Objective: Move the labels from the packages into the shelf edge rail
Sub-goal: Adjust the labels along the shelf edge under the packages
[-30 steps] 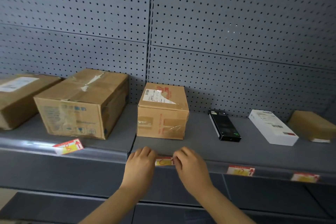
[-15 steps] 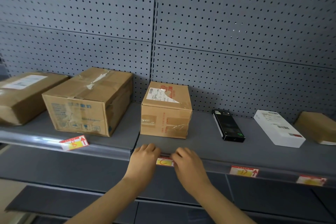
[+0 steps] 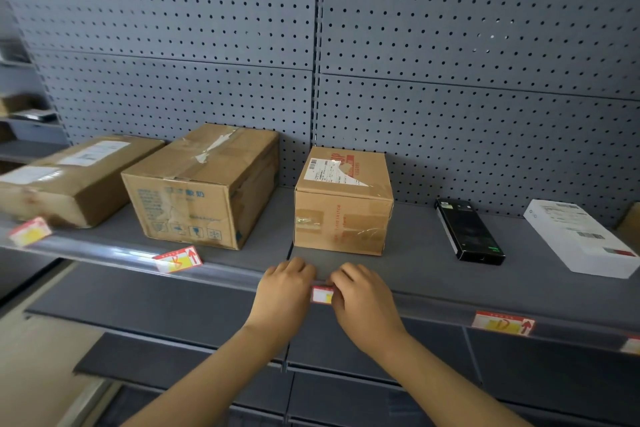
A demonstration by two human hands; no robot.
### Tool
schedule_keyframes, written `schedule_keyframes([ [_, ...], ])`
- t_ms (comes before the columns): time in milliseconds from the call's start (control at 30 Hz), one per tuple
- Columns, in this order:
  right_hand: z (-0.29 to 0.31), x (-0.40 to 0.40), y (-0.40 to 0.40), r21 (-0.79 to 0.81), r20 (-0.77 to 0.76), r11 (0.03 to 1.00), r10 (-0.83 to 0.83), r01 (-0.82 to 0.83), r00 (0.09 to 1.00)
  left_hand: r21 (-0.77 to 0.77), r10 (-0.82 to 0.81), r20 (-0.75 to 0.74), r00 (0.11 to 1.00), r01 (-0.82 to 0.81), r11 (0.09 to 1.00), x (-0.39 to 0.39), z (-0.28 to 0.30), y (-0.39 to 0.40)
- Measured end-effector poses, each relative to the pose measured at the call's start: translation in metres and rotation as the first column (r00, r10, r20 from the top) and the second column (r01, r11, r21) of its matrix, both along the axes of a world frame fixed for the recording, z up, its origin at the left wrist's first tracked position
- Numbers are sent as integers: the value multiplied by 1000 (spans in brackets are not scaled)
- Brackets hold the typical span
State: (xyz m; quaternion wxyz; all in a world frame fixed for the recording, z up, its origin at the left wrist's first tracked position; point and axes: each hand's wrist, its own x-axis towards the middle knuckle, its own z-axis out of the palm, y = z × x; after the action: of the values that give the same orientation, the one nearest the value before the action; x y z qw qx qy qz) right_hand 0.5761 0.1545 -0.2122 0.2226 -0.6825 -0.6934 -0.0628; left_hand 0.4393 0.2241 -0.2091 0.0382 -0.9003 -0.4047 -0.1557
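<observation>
Both hands low centre of frame, knuckles up, at the shelf edge rail (image 3: 433,303). Left hand (image 3: 284,291) covers the left end of a small red-and-white label (image 3: 322,295); right hand (image 3: 363,298) covers its right end. Fingers of both curl over the rail lip and appear to pinch or press the label ends; fingertips hidden, so exact grip unclear. Only the middle strip of the label shows between the hands.

Key relation: label's long axis runs left-right along the rail, one hand on each end, both about equally near. It sits directly below the small carton (image 3: 343,211) at frame centre. Judgement: seating step nearly done; next comes pressing it flat into the channel.

Other labels: label B (image 3: 178,259), left of centre, tilted and sticking up out of the rail below the large carton (image 3: 204,191), so not seated; left hand nearer to it. Far-left label (image 3: 29,231) also tilted, blurred, in front of the flat carton (image 3: 74,180). Label D (image 3: 504,322), lower right, lies flat in the rail. Another label at the right edge, cropped.

Black device (image 3: 469,232) and white box (image 3: 581,239) on the shelf at right.
</observation>
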Motion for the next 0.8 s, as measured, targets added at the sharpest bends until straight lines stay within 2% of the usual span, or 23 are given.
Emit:
schedule_keyframes([
  [100,0,-19,13,17,-20,999,41,-40,999,-38,15,-22,1000,-16,999,-24,7,6],
  [400,0,-107,75,80,-48,991,107,-103,993,14,136,-49,990,-135,991,-125,14,60],
  [667,-1,-209,127,82,-76,996,29,-22,997,-21,182,-128,975,-186,982,-221,22,120],
  [800,-2,-231,139,90,-70,993,-71,78,995,-38,90,-118,989,-95,995,-240,9,143],
])
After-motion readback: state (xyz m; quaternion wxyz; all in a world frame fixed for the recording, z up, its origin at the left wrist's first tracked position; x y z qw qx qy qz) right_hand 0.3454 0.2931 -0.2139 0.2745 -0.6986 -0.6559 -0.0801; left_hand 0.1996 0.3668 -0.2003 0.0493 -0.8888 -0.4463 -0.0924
